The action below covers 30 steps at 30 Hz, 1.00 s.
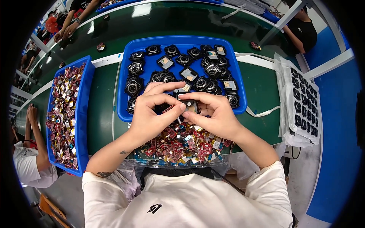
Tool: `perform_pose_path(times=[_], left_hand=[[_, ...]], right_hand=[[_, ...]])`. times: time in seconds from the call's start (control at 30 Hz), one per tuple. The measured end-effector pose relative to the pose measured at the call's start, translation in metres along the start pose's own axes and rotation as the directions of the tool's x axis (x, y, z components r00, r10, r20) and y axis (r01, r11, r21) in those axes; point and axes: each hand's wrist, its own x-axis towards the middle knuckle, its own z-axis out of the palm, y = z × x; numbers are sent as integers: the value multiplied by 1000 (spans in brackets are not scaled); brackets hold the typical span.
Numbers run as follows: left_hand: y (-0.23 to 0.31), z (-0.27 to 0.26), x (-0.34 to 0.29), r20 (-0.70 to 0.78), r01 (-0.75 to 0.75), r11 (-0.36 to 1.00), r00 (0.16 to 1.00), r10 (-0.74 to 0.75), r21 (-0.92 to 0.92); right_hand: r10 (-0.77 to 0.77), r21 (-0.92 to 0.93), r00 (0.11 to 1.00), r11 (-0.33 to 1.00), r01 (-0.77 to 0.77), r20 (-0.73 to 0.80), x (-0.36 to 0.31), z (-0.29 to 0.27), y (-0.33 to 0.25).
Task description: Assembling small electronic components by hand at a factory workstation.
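In front of my chest, my right hand (218, 116) grips a small black smartwatch case (192, 107) between thumb and fingers, its inner side partly showing. My left hand (156, 110) meets it from the other side, thumb and index finger pinched together at the case's edge. What sits in that pinch is too small and covered to name. Just beyond my hands, a blue tray (121, 91) carries many black watch cases, some with round backs up and some with pale insides up. Under my hands lies a heap of small red circuit boards with white and blue parts (186, 144).
To the left stands a long blue bin (84, 114) heaped with similar red and white parts. On the right, white trays (285, 98) hold rows of black pieces. Across the green conveyor (190, 19) a person's hands (68, 30) rest near loose parts; other people sit at left and far right.
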Motion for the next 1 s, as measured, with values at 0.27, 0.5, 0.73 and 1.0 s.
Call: perform_pose_path(times=[0.27, 0.5, 0.73, 1.0], left_hand=[[0, 3, -2, -37, 76, 997, 996, -75, 7], [11, 5, -6, -72, 3, 991, 997, 7, 131], [20, 4, -5, -129, -24, 990, 991, 42, 139], [16, -1, -7, 111, 294, 929, 955, -275, -226]], right_hand=[[-10, 31, 1000, 999, 11, -22, 0, 4, -2], [-44, 159, 996, 986, 57, -82, -1, 5, -2], [25, 272, 979, 962, 33, -205, -1, 2, -1], [-84, 130, 950, 983, 128, -302, -1, 10, 8]])
